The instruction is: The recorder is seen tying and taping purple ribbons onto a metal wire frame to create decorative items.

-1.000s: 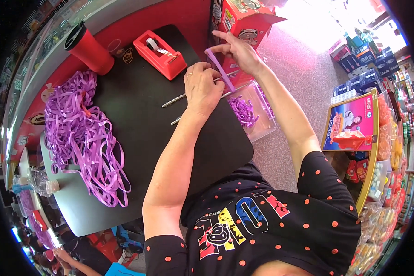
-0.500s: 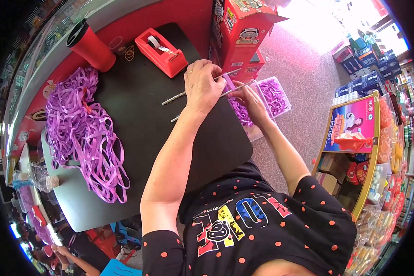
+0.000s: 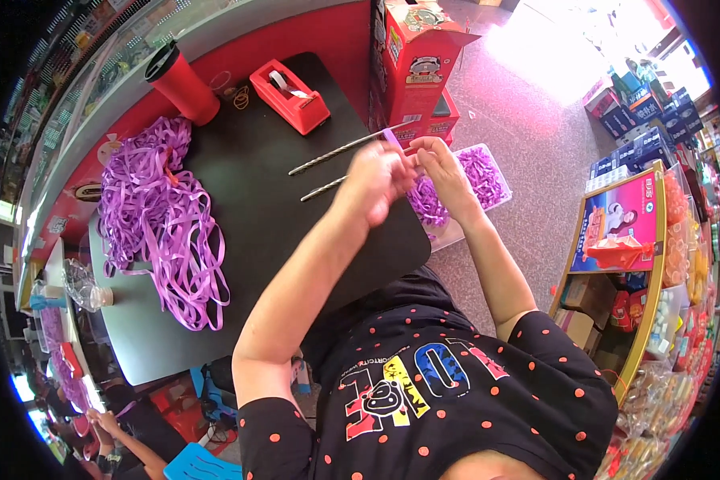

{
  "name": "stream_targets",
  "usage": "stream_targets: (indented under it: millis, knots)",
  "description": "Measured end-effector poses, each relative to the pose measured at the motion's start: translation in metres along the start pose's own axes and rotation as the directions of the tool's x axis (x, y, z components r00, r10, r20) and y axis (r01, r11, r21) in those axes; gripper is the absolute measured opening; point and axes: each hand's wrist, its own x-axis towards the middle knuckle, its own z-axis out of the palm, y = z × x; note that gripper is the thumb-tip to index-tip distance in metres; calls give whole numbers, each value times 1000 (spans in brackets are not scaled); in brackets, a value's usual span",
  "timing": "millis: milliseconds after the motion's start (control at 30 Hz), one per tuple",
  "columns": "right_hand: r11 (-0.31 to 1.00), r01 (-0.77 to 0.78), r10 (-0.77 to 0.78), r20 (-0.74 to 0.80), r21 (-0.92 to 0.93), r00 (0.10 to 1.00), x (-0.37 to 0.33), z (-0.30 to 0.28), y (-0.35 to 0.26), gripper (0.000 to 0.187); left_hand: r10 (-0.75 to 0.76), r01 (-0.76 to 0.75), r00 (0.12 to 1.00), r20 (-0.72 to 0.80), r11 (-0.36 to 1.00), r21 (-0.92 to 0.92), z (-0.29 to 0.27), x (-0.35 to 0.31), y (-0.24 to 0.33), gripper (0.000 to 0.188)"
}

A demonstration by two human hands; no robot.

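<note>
Two twisted metal rods, like long drill bits, lie side by side across the dark table's right edge; the far rod (image 3: pixel 328 158) and the near rod (image 3: pixel 322 190) stick out past it. A purple ribbon (image 3: pixel 391 138) loops around the far rod near its outer end. My left hand (image 3: pixel 374 178) is over the near rod, its fingers smeared by motion. Beside it my right hand (image 3: pixel 450 178) has thumb and fingers pinched together near the rod ends; what is between them is hidden. Below the right hand, a clear plastic container (image 3: pixel 500 196) holds many short purple ribbon pieces (image 3: pixel 478 176).
A tangled heap of purple ribbon (image 3: pixel 148 208) covers the left of the black table (image 3: pixel 256 264). Toward the back are a red tumbler (image 3: pixel 186 88), rubber bands (image 3: pixel 238 98) and a red tape dispenser (image 3: pixel 292 98). A tall red carton (image 3: pixel 418 68) stands beyond the table. Another person's hands (image 3: pixel 104 424) show at lower left.
My left hand has come off the far rod and moved right and down toward my right hand. The right hand's fingers have drawn into a pinch. The view has shifted slightly.
</note>
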Motion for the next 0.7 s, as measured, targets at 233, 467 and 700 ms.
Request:
stream_targets:
  millis: [233, 467, 700]
  knots:
    - [996, -90, 89, 28, 21, 996, 5, 0, -20, 27, -152, 178, 984, 94, 881, -439, 40, -16, -59, 28]
    - [985, -104, 104, 9, 138, 995, 4, 0, -9, 27, 4, -21, 1000, -27, 756, -655, 47, 10, -56, 39]
    - [990, -65, 65, 2, 129, 998, 5, -8, -14, 26, 226, -37, 959, 171, 699, -714, 23, 14, -67, 52]
